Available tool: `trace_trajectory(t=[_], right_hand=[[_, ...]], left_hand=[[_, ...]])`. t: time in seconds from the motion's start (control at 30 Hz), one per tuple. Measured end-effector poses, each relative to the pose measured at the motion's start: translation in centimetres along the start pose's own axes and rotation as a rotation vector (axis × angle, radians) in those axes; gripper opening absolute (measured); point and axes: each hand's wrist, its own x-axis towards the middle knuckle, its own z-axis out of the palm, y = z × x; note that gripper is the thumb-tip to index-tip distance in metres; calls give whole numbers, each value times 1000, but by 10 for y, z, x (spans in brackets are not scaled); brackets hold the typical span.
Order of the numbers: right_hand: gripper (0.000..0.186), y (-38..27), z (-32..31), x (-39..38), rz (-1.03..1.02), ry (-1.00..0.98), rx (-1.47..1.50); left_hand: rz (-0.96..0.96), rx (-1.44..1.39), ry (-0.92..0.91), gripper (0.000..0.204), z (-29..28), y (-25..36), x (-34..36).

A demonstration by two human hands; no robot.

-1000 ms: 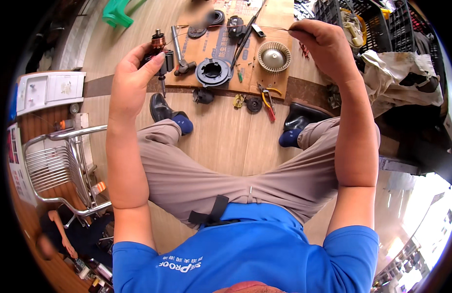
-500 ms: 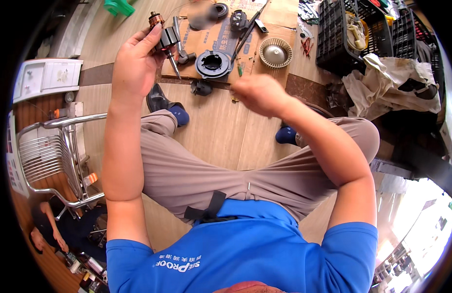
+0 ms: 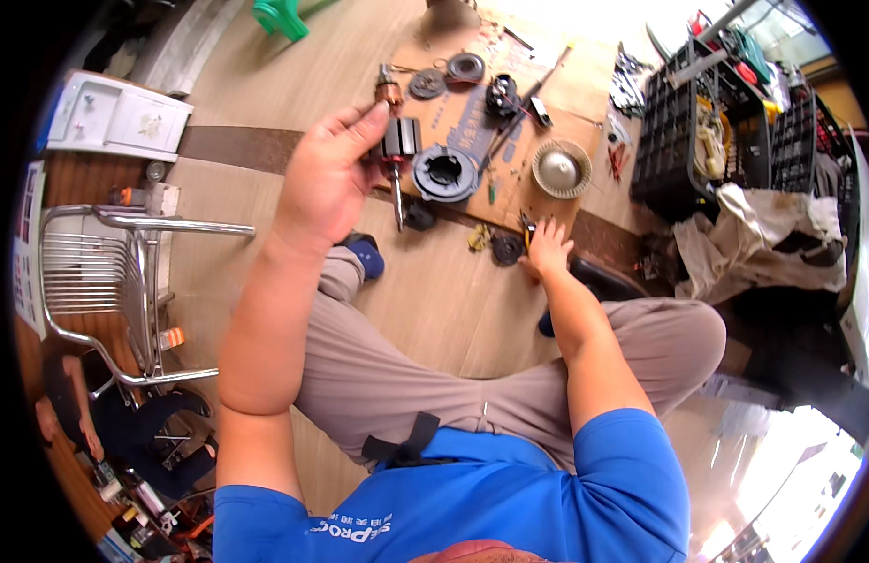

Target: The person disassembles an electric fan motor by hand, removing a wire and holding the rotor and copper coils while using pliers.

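My left hand [image 3: 333, 178] is raised and closed round a motor armature [image 3: 400, 139], with a copper commutator at the top, a dark laminated core and a steel shaft pointing down. My right hand [image 3: 550, 249] reaches low to the cardboard's near edge, fingers spread. Beside its fingers are yellow-handled pliers [image 3: 527, 225] and a small dark round part [image 3: 507, 250]; whether it touches them I cannot tell. Below the armature lies a black ring-shaped housing [image 3: 423, 180]. A pale finned fan wheel [image 3: 561, 167] sits to its right.
Flattened cardboard [image 3: 594, 89] carries several motor parts, including a dark ring [image 3: 465, 66] and a black bracket [image 3: 501, 96]. Black crates [image 3: 678, 122] and a crumpled cloth [image 3: 749, 249] stand right. A metal chair [image 3: 87, 272] and a seated person [image 3: 139, 432] are at the left.
My right hand has gone from blurred and closed above the cardboard edge to low and spread by the pliers. My left hand still holds the armature, now farther right in view. The view has shifted.
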Motion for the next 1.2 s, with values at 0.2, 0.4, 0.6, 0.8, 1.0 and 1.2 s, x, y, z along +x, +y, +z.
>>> trace_trajectory(t=[0.2, 0.4, 0.6, 0.8, 1.0, 1.2], right_hand=[[60, 0, 29, 21, -23, 108, -5], [39, -3, 27, 24, -67, 105, 20], [33, 9, 26, 27, 40, 66, 211], [47, -15, -9, 23, 164, 42, 590], [30, -72, -61, 27, -78, -331, 1539], [39, -105, -226, -56, -673, 466, 953]], left_hand=[[-24, -45, 15, 34, -7, 5, -1], [-33, -70, -7, 38, -10, 6, -1], [-28, -118, -38, 42, -1, 5, 2], [3, -140, -27, 44, -8, 5, -8], [-19, -185, -37, 43, -6, 3, -4], [-28, -241, -20, 42, 4, 2, -3]])
